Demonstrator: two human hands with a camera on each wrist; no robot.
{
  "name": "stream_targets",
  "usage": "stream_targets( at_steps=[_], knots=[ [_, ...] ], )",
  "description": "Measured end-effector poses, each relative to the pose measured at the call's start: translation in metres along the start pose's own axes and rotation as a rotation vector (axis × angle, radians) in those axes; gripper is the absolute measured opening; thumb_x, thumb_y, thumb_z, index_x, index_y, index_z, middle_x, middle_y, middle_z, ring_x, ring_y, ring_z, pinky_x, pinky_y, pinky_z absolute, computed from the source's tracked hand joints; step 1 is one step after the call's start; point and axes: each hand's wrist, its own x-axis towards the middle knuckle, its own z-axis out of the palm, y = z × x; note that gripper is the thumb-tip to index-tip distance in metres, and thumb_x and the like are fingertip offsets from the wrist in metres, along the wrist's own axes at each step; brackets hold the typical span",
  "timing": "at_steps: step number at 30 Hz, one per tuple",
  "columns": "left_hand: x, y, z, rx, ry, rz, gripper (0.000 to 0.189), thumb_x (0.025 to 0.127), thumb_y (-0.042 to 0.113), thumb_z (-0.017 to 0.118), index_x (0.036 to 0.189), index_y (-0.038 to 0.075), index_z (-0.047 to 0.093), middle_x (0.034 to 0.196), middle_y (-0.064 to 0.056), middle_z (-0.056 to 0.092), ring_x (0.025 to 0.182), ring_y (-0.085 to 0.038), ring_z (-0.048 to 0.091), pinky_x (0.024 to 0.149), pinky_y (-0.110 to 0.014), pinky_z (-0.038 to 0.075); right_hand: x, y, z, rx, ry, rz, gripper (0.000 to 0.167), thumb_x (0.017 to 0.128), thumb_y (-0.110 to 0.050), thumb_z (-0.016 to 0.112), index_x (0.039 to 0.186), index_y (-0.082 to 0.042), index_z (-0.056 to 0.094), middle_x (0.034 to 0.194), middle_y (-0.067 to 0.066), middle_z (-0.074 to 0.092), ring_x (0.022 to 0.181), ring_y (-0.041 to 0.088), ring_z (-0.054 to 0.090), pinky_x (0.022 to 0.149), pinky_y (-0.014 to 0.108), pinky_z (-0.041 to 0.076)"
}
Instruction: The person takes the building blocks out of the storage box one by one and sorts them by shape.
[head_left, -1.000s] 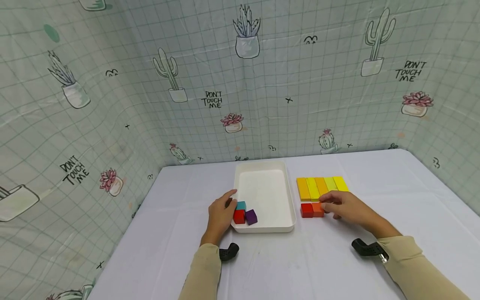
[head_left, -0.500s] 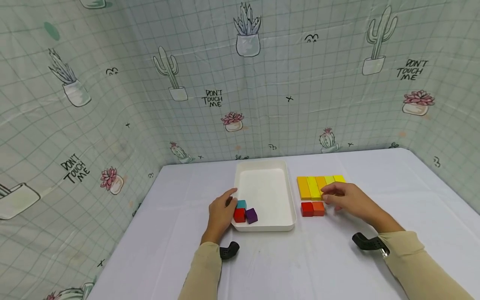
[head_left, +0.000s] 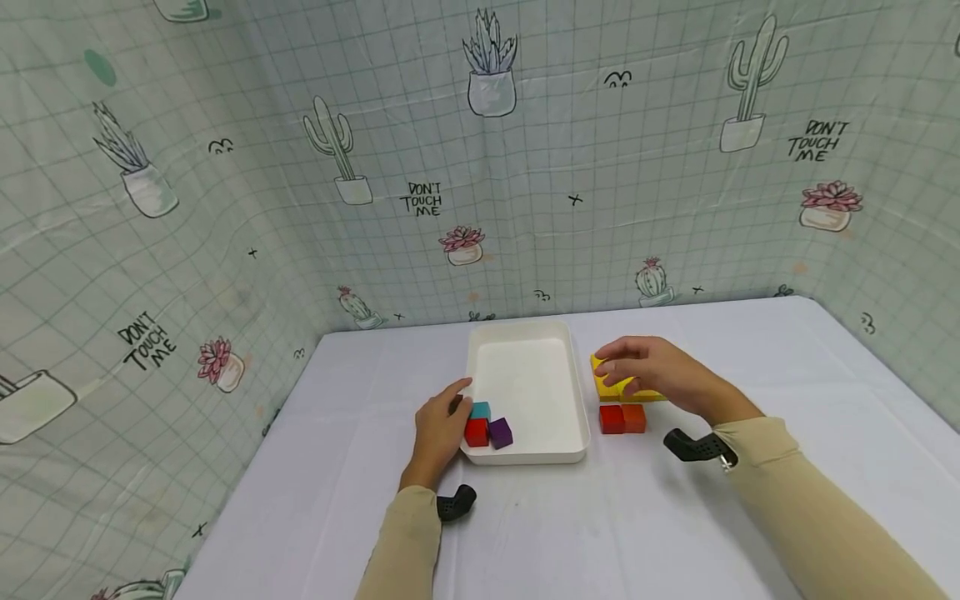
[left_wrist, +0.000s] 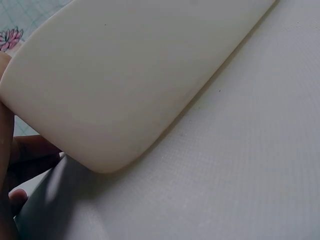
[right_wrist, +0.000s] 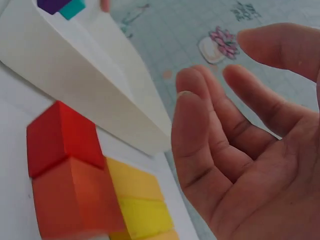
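My left hand [head_left: 438, 429] holds the near left side of a white tray [head_left: 528, 457], thumb at the rim beside the cubes. Inside that corner sit a blue cube [head_left: 481, 410], a red cube [head_left: 476, 432] and a tilted purple cube [head_left: 500, 432]. The left wrist view shows the tray's outer wall [left_wrist: 125, 90] with curled fingers [left_wrist: 35, 150] beside it. My right hand [head_left: 660, 372] hovers over the yellow blocks [head_left: 606, 388], fingers loosely bent, nothing in them, and hides most of that row. Just nearer lie a red cube [right_wrist: 60, 140] and an orange cube [right_wrist: 75, 200] side by side.
A white cloth covers the table [head_left: 570, 533]. Behind it hangs a backdrop [head_left: 525, 233] of gridded fabric printed with cacti. Black wrist mounts [head_left: 697, 446] sit at both cuffs. The tray's right wall stands close to the red cube and the yellow row.
My right hand has left the orange cube, risen and moved left and away over the yellow blocks. My left hand and the tray stay in place.
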Motion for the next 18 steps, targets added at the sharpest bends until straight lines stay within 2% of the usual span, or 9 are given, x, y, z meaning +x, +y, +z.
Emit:
stream_targets(
  at_steps=[4,8,18],
  knots=[
    [0.001,-0.001,0.0,-0.008,0.0,-0.01,0.037,0.1,0.023,0.057,0.136,0.024,0.064,0.121,-0.01,0.068,0.117,-0.03,0.058,0.106,-0.055,0.041,0.013,-0.002,0.016,-0.006,-0.062,0.017,0.048,0.096,-0.024,0.065,0.134,0.003,0.054,0.126,0.022,0.064,0.11,0.034,0.063,0.091,0.041,0.052],
    [0.002,-0.001,0.001,-0.008,-0.01,-0.025,0.038,0.1,0.024,0.057,0.137,0.025,0.064,0.121,-0.009,0.068,0.117,-0.029,0.057,0.106,-0.054,0.041,0.021,-0.003,0.031,0.013,-0.087,0.036,0.048,0.094,-0.023,0.069,0.134,0.002,0.056,0.125,0.021,0.064,0.11,0.032,0.063,0.09,0.039,0.052],
    [0.003,-0.003,0.0,0.002,-0.009,-0.033,0.038,0.1,0.024,0.057,0.138,0.025,0.063,0.12,-0.008,0.068,0.113,-0.027,0.058,0.104,-0.052,0.043,0.041,-0.01,0.058,0.008,-0.17,0.001,0.045,0.094,-0.026,0.07,0.126,0.003,0.06,0.122,0.02,0.066,0.105,0.029,0.065,0.087,0.04,0.054]
  ],
)
